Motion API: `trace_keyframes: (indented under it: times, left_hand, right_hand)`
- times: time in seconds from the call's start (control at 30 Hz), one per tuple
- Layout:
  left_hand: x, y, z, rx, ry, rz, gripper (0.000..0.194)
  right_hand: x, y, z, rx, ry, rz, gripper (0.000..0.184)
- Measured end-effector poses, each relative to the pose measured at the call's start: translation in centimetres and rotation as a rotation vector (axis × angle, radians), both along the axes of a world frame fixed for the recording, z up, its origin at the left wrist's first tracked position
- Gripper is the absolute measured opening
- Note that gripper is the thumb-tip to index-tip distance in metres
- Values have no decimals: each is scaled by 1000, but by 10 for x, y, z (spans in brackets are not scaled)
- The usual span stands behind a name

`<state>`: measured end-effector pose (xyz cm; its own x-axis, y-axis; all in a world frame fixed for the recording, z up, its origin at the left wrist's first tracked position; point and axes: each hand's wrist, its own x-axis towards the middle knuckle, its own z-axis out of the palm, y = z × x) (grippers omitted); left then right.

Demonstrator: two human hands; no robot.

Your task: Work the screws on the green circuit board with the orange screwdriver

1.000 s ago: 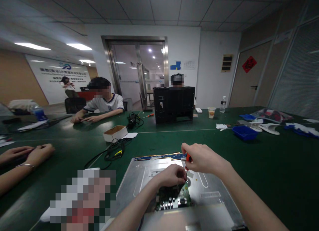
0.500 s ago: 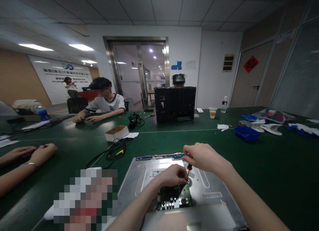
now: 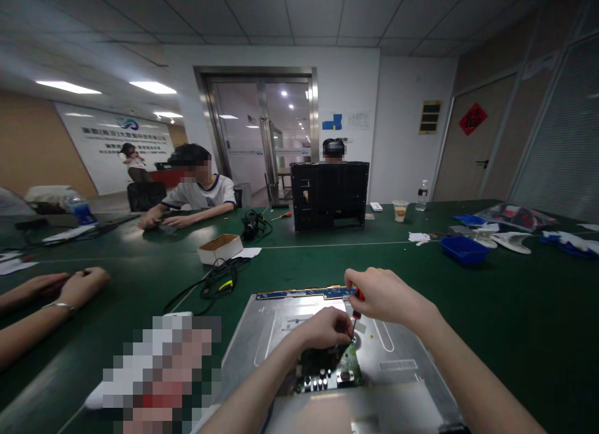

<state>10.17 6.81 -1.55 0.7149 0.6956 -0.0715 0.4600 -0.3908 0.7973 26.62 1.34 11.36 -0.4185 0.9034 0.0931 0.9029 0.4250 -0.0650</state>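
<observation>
My right hand (image 3: 386, 297) is wrapped around the red and black handle of a screwdriver (image 3: 357, 313), held nearly upright. The shaft points down at the upper corner of a green circuit board (image 3: 349, 359). Close beside the tip, my left hand (image 3: 330, 328) has its fingers pinched together; whatever they hold is hidden. The board lies on a silver metal panel (image 3: 397, 347), partly under my left hand and its shadow. Along the panel's far edge runs a narrow blue circuit strip (image 3: 299, 293).
Black cables (image 3: 218, 281) and a small open box (image 3: 219, 249) lie left of the panel. Across the table stand a black monitor housing (image 3: 330, 197), a cup (image 3: 399, 211) and a bottle (image 3: 422, 196). A blue tray (image 3: 464, 249) sits right. Another person's hands (image 3: 84, 287) rest at left.
Very little differs. My right hand has shifted its fingers slightly on the screwdriver handle, while the left hand and the panel stay in place.
</observation>
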Motion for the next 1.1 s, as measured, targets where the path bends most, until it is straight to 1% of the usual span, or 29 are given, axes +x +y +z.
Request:
trace_keyframes:
  times: [0.27,0.6,0.7,0.83,0.97,1.1]
  left_hand:
    - [0,0,1,-22,-3,0,9]
    - [0,-1,2,-13,18,-8,8]
    - [0,-1,3,3,27,-4,8]
    - [0,-2,5,27,38,-11,10]
    - [1,-2,7,29,45,-17,8]
    - [1,-3,7,18,46,-14,7]
  right_hand:
    - [5,1,0,-27,38,52,21]
    - [6,1,2,-74,38,38,22]
    - [4,1,2,-42,8,11,22]
    - [3,2,1,6,-27,-18,29]
    - [3,3,2,18,-36,-27,34]
    - [2,4,1,20,-54,-33,27]
